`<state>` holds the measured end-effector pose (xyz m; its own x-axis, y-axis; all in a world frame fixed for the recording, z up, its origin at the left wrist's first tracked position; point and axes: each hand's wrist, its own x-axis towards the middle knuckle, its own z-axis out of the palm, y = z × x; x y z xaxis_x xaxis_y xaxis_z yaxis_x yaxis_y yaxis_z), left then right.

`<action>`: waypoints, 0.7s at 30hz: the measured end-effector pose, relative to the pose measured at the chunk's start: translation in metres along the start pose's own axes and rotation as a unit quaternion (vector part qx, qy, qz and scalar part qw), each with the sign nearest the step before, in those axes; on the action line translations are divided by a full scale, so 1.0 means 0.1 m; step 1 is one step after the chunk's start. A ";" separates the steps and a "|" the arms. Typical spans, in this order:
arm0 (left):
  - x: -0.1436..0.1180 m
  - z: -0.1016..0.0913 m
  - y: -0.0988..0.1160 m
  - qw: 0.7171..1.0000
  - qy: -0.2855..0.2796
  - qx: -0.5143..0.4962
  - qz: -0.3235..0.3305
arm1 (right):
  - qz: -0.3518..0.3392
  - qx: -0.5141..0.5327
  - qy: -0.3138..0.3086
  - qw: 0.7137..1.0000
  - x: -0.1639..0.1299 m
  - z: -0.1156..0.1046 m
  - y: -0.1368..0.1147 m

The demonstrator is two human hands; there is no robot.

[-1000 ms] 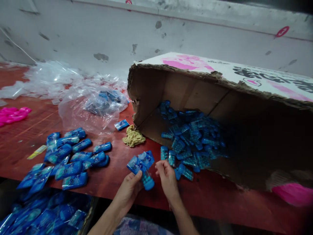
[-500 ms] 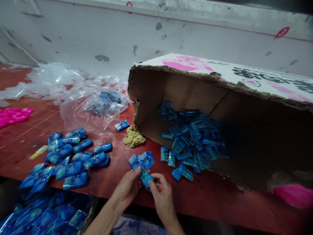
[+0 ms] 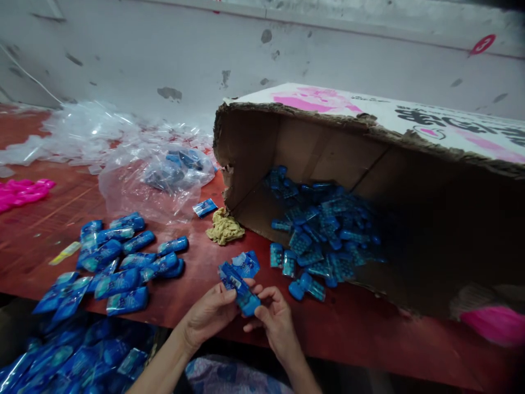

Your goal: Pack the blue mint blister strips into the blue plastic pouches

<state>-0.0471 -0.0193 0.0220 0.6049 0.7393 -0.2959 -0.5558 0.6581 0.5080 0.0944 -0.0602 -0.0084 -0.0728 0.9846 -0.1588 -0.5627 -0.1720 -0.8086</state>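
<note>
Nearest, below both hands, a patterned cloth (image 3: 233,375) covers the lap. To the lower left of the left wrist, many blue packets (image 3: 77,355) lie heaped below the table edge.

Both forearms rise from the bottom and lean inward, wrists just above the front edge of the red table (image 3: 348,334). The left hand (image 3: 211,309) is turned with its thumb on top and its fingers beneath, gripping a small blue container (image 3: 243,294) partly inside a blue printed sleeve. The right hand (image 3: 276,317) reaches in from the other side, thumb and forefinger pinching the cap end, the remaining fingers curled underneath. The container thus sits between the two hands, tilted, its cap toward the right thumb.

Just beyond the left fingertips lies a flat blue wrapper (image 3: 246,264). Left of that hand, sleeved containers (image 3: 118,262) lie in a loose group. To the far right of the right hand, unsleeved containers (image 3: 315,246) spill from a carton (image 3: 250,202) lying on its side.

Farther ahead of the left hand are a crumpled yellowish cloth (image 3: 224,227) and, beyond it leftward, a clear plastic bag (image 3: 151,191). Behind everything stands a stained pale wall (image 3: 197,60).
</note>
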 end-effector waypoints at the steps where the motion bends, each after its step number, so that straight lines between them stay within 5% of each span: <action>1: 0.01 0.01 -0.02 1.000 0.008 -0.001 -0.002 | -0.009 -0.011 0.012 1.000 -0.01 0.01 0.01; 6: 0.01 0.09 -0.16 0.997 0.071 -0.019 0.004 | -0.038 -0.060 0.083 0.994 -0.07 0.13 0.00; 12: -0.02 0.20 -0.15 0.997 0.074 0.007 0.021 | -0.036 -0.106 0.087 0.990 -0.08 0.13 -0.13; 18: -0.03 0.25 0.00 0.986 0.140 0.042 0.079 | -0.079 -0.268 0.056 0.959 -0.08 0.08 -0.22; 21: -0.03 0.25 0.00 0.985 0.151 0.048 0.074 | -0.074 -0.269 0.056 0.959 -0.08 0.10 -0.18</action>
<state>-0.0343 -0.0251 0.0433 0.3170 0.8443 -0.4321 -0.5604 0.5343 0.6328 0.0972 -0.0648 0.0129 0.0813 0.9951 -0.0556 -0.0513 -0.0515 -0.9974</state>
